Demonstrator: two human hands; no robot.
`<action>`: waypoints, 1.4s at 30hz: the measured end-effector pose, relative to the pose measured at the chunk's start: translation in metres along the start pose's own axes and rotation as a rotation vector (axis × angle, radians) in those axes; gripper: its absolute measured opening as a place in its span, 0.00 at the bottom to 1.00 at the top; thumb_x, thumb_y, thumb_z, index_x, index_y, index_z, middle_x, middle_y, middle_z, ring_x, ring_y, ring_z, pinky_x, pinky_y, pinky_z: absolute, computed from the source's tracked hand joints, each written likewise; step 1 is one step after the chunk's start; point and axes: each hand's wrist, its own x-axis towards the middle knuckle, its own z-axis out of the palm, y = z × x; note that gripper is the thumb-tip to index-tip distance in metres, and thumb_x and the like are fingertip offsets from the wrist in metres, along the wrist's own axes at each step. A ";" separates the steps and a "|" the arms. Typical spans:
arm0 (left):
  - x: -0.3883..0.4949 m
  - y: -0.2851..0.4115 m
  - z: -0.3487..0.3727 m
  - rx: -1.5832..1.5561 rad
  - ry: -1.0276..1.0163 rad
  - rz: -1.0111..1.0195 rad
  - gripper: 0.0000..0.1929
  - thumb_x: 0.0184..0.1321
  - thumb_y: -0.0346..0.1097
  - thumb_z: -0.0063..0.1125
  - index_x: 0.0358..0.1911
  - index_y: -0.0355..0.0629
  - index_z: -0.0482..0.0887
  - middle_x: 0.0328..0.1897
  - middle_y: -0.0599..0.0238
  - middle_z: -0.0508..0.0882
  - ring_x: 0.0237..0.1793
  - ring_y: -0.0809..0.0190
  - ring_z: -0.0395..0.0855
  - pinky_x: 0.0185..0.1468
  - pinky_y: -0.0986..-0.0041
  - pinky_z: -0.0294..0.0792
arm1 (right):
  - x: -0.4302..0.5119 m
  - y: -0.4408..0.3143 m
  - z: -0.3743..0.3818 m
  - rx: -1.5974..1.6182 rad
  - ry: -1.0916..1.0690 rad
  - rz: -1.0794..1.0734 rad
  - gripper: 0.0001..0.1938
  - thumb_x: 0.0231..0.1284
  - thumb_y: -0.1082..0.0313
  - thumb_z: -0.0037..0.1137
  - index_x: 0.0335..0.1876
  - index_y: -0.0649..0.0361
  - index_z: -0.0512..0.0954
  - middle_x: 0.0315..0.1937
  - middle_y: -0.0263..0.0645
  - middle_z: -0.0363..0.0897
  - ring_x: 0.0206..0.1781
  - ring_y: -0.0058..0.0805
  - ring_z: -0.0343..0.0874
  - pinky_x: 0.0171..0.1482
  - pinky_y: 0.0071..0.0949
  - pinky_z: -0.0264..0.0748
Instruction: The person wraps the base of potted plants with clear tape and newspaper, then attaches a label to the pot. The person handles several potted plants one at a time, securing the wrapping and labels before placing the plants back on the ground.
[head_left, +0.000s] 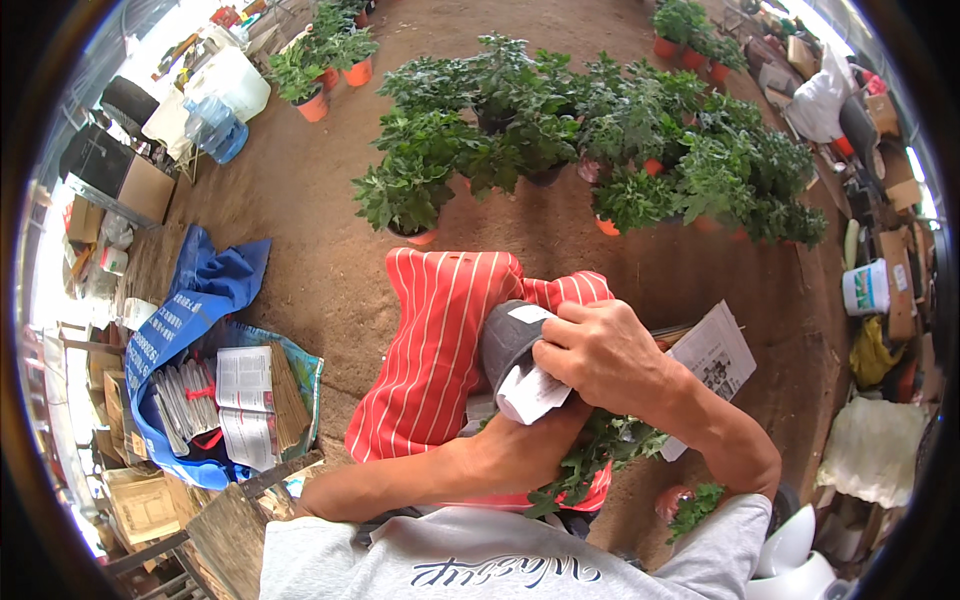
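A dark plastic plant pot (504, 341) lies tilted on its side over a red cloth with white stripes (431, 322) that covers my lap. Printed white paper (529, 394) is partly wrapped about the pot, with a small piece showing on its base. My right hand (596, 349) pinches the paper against the pot with bent fingers. Crossing beneath it from the left, my left hand (559, 442) is mostly hidden by the paper and right hand, so its fingers cannot be seen. Leafy green stems (589, 469) stick out below the left wrist.
Printed sheets (712, 356) lie at my right. A blue bag (169, 337) on the left holds stacked newspapers (247, 405). Ahead, potted leafy plants (525, 120) stand on the dirt floor (315, 210). A white bucket (866, 289) and clutter line the right side.
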 end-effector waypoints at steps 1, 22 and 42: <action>-0.001 0.001 0.001 0.026 0.035 0.003 0.32 0.50 0.27 0.68 0.63 0.30 0.78 0.54 0.35 0.83 0.59 0.35 0.80 0.63 0.48 0.70 | 0.000 -0.002 0.001 -0.033 0.011 0.022 0.05 0.52 0.65 0.64 0.26 0.55 0.80 0.30 0.36 0.82 0.38 0.34 0.90 0.37 0.39 0.83; -0.005 0.005 0.010 -0.108 0.069 -0.042 0.31 0.52 0.24 0.66 0.64 0.29 0.76 0.58 0.35 0.79 0.60 0.32 0.78 0.64 0.46 0.72 | 0.001 -0.024 -0.006 0.012 0.141 0.482 0.12 0.46 0.68 0.76 0.27 0.61 0.80 0.33 0.43 0.84 0.34 0.48 0.86 0.36 0.47 0.81; -0.001 0.007 0.014 -0.050 -0.151 -0.150 0.23 0.54 0.24 0.60 0.57 0.28 0.81 0.55 0.35 0.83 0.58 0.36 0.83 0.59 0.49 0.73 | -0.004 -0.011 -0.019 0.486 -0.205 0.274 0.12 0.65 0.76 0.61 0.51 0.64 0.88 0.43 0.48 0.89 0.45 0.53 0.89 0.47 0.46 0.83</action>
